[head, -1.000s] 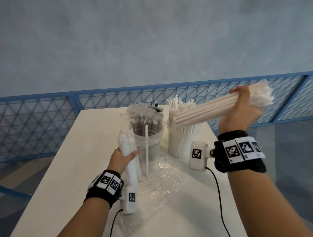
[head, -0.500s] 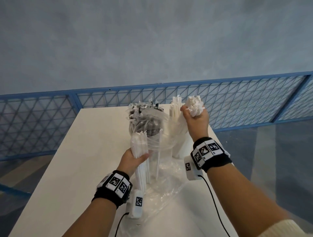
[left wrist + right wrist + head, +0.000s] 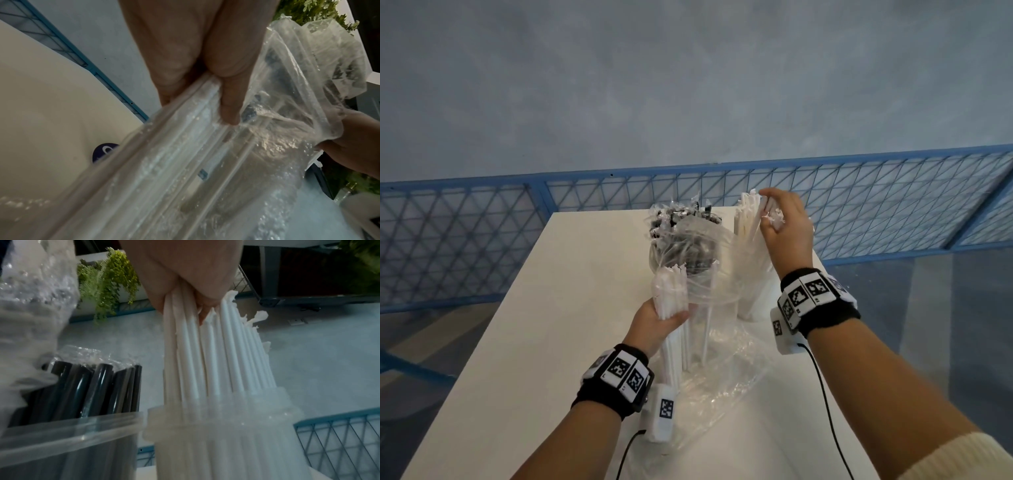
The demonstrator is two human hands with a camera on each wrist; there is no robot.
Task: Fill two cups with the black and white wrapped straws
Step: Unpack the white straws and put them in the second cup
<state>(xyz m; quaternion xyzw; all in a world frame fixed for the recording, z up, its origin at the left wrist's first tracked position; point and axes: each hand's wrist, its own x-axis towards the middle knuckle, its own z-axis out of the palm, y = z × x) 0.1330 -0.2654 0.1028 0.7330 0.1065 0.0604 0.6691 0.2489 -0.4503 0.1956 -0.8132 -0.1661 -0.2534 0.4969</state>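
**White straws now standing in the right-hand cup**

A second ago the right hand [image 3: 786, 229] held its white straws [image 3: 748, 226] raised and nearly level over the table [image 3: 544, 308]; half a second ago it had swung them upright above the cups. Now their lower ends sit inside the white-straw cup [image 3: 751, 301], long axis close to vertical, tops fanning slightly toward the far edge. The right hand's fingers are curled round the upper ends. The left hand [image 3: 654, 325] has barely shifted: it grips another bundle of white straws [image 3: 671, 294] through the clear plastic bag [image 3: 726, 363], upright, their lower ends down in the bag on the table.

The black straws [image 3: 681, 240] stand upright in the left cup [image 3: 664, 255], just beside the white one, with bag film draped against them.

Only the right wrist view shows the two cup rims side by side and the white straws entering the cup [image 3: 224, 431], with the black straws [image 3: 96, 389] in their own clear wrappers. The left wrist view shows the thumb [image 3: 230, 100] pressing the bag film onto the bundle [image 3: 185, 129]
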